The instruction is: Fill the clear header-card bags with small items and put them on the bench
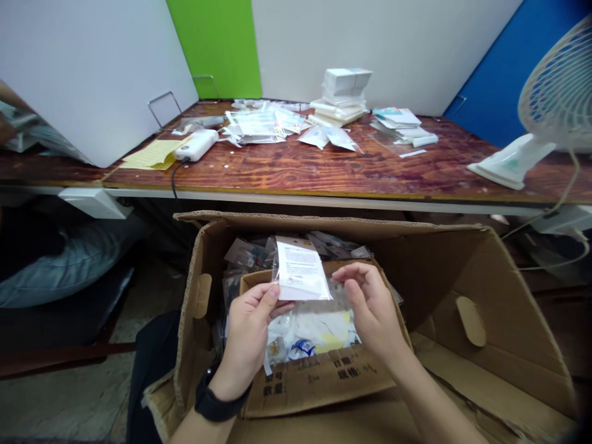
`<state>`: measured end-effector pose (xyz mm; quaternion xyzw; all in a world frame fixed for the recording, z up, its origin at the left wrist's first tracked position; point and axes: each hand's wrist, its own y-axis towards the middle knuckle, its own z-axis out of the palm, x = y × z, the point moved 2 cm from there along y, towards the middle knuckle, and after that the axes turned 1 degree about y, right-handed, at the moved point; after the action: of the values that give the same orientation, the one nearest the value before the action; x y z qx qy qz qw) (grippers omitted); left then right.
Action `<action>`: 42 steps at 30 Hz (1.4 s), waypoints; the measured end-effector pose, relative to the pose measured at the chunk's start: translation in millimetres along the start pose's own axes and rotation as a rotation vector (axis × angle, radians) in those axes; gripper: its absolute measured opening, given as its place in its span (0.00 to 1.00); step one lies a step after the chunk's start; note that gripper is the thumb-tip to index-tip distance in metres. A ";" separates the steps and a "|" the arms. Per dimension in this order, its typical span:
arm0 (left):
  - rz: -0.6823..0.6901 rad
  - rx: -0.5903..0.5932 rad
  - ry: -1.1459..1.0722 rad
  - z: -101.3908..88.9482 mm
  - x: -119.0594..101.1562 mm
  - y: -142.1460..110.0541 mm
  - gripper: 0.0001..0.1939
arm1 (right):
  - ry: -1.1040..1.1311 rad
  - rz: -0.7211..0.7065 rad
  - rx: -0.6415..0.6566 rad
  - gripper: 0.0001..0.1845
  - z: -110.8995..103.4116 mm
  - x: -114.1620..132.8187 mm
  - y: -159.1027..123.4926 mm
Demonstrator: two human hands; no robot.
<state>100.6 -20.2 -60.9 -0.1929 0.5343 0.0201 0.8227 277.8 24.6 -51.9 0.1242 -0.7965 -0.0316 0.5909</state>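
Plastic bag (300, 271) pinched between the left hand (250, 342) and right hand (372, 308), held apart, could drop into the cardboard box (462, 290) if either loosens.

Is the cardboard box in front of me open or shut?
Open: the cardboard box has its side flap folded outward, and plastic packets show inside.

Bright, even indoor light leaves soft shadow inside the cardboard box (444, 271). Glare whitens the clear plastic packet (300, 271) at center. The wide lens bends the table edge (296, 193) and stretches the fan (559, 92) at two o'clock.
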 end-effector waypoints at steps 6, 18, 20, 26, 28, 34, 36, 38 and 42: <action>0.047 0.000 -0.045 -0.4 0.8 0.0 0.08 | 0.193 0.066 0.216 0.07 -2.1 6.4 1.3; 0.151 0.018 0.004 -6.4 1.8 -4.4 0.06 | 0.369 0.153 0.120 0.07 0.9 8.6 -2.7; 0.163 0.022 0.011 -6.6 2.3 -4.6 0.06 | 0.345 0.130 0.080 0.08 1.3 11.3 -4.8; 0.158 0.039 -0.015 -2.0 -0.7 -8.6 0.06 | 0.247 0.023 -0.016 0.08 1.6 16.9 -9.6; 0.150 0.036 -0.026 -0.3 -2.1 -10.5 0.06 | 0.238 -0.001 -0.024 0.08 1.7 17.1 -10.3; 0.125 0.034 -0.080 2.7 -4.0 -12.4 0.06 | 0.228 -0.031 -0.041 0.07 1.5 16.6 -10.3; 0.111 0.028 -0.100 3.1 -4.1 -12.1 0.06 | 0.222 -0.036 -0.040 0.07 1.7 16.6 -10.2; 0.107 0.027 -0.106 3.3 -4.2 -11.7 0.07 | 0.216 -0.041 -0.035 0.07 2.0 17.1 -10.3; 0.142 0.024 -0.120 3.5 -5.5 -11.6 0.06 | 0.225 -0.048 -0.028 0.07 2.5 19.5 -10.9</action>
<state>104.1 -28.7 -51.4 -0.1433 0.4964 0.0836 0.8521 271.9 9.3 -36.6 0.1377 -0.7214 -0.0429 0.6774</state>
